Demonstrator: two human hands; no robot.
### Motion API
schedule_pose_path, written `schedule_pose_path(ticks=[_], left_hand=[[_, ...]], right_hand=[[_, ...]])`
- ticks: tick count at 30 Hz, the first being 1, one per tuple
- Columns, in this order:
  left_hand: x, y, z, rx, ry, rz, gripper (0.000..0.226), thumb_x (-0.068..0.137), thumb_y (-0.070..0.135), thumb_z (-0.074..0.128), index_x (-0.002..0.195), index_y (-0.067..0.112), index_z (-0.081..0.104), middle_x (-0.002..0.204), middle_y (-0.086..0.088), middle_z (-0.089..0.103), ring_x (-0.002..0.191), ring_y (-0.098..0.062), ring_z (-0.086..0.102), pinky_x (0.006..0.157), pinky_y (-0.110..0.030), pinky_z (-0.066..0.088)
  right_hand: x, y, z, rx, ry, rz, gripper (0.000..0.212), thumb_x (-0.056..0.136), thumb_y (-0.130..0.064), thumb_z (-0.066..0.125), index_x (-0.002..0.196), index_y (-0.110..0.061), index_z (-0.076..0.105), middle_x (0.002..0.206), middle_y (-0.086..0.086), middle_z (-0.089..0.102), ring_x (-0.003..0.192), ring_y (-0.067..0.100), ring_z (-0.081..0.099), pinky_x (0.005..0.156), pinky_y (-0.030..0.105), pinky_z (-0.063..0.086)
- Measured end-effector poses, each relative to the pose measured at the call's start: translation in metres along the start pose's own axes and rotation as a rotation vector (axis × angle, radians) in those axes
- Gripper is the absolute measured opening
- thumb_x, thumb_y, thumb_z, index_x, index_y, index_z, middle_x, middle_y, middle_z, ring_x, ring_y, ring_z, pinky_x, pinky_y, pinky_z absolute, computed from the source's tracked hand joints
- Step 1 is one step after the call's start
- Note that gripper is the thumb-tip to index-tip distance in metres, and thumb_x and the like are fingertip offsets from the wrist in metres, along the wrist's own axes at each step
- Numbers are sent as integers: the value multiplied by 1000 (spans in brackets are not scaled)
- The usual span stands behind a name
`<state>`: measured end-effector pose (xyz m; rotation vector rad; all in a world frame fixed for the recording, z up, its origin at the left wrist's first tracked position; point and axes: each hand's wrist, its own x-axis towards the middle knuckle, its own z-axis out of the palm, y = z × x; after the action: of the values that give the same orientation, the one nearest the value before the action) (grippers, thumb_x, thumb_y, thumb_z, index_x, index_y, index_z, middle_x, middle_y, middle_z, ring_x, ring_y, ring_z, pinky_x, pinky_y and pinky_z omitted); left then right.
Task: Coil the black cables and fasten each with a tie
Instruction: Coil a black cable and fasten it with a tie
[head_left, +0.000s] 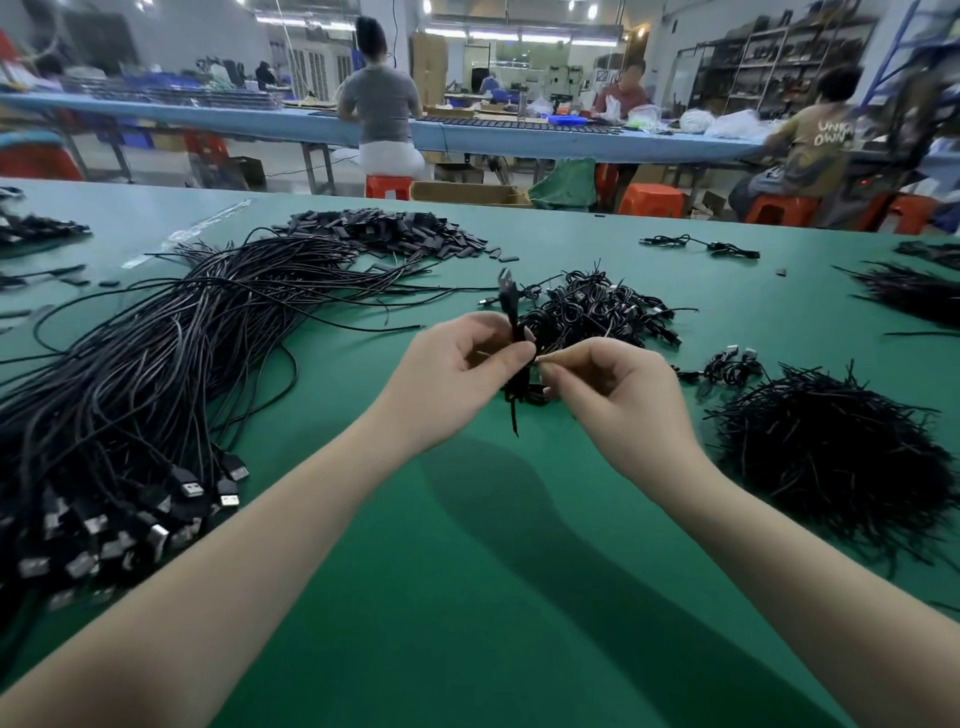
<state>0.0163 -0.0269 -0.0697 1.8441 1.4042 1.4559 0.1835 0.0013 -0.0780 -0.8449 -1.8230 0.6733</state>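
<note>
**Cable held between both hands over a green bench**

A workshop is seen in the background, where three people are seated on orange stools (652, 200) at a long blue bench (218, 117); shelving is ranged along the far right wall. The near ground is filled by a green table (467, 571).

On the left of the table a large bundle of loose cables (156, 364) is spread, its USB plugs (192, 488) gathered at the near left. Beyond it, a heap of small black sleeves (395, 228) is laid. At the near right a mound of ties (841, 447) is piled. In the far middle a pile of coiled cables (592, 309) is heaped, and a single coil (732, 366) is set between that pile and the ties.

Above the middle of the table a cable (515, 332) is held upright, its plug uppermost and blurred. It is gripped by the left hand (462, 374), fingers curled round it. Just beside it, the right hand (618, 395) is closed in a pinch on a thin tie (545, 358) at the cable. The two hands are held close together, nearly touching.
</note>
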Motion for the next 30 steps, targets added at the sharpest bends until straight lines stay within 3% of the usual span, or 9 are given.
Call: schedule_pose_path(ticks=[3,7,10,15,19,21,24,27,30], left_hand=[[-1,5,3,-171,-57,-214,12,95,25,58,85,19,61,74,3,65,64,-11,56,61,-25,47],[2,12,-10,-866,-373,-866,9,72,21,67,77,14,63,62,2,62,51,-8,56,42,-14,40],[1,14,-13,-1055,-492,-939,7,65,17,67,66,12,63,57,3,62,42,-5,58,38,-13,38],[12,4,-30,-410,-42,-714,17,96,33,55,108,22,55,80,0,75,68,-12,72,53,-21,47],[24,-20,-86,247,166,-483,24,92,32,55,115,28,61,97,9,70,86,-12,67,68,-24,45],[32,-40,-128,696,176,-452,30,90,28,55,118,21,64,104,2,66,98,-19,60,82,-26,43],[35,-74,-191,1151,98,-662,28,87,18,53,111,8,64,109,-16,62,95,-31,58,82,-34,49],[21,-100,-228,1405,-43,-856,25,85,19,54,103,4,63,106,-18,63,84,-30,58,76,-34,52],[11,-115,-241,1479,-130,-911,31,88,27,57,107,5,65,111,-14,67,99,-29,64,83,-33,52]], right_hand=[[1,-3,-1,-299,88,-336,6,85,-4,69,84,-9,73,75,-4,67,72,16,62,66,25,49],[6,-4,-14,-762,101,-1022,14,88,2,59,82,3,71,75,14,65,69,30,64,62,39,52],[7,-8,-11,-748,99,-1082,16,89,3,59,79,3,71,75,14,66,75,30,67,67,39,54],[48,-2,-18,-774,96,-708,7,80,11,64,78,4,63,67,15,55,55,26,50,52,30,35],[115,20,-37,-1044,76,-238,12,94,-10,53,96,0,60,91,18,60,76,34,58,63,33,37],[126,33,-33,-1171,-62,53,25,94,-15,52,114,-2,54,112,18,59,98,36,57,75,36,48],[99,44,-1,-1135,-179,-97,45,91,-19,54,135,-13,46,130,13,53,113,33,54,86,41,49],[45,51,43,-897,-232,-225,33,90,-28,52,122,-23,60,118,3,59,105,26,56,81,36,47],[8,69,68,-727,-278,-14,30,93,-33,50,118,-23,64,119,0,58,114,22,49,87,32,45]])
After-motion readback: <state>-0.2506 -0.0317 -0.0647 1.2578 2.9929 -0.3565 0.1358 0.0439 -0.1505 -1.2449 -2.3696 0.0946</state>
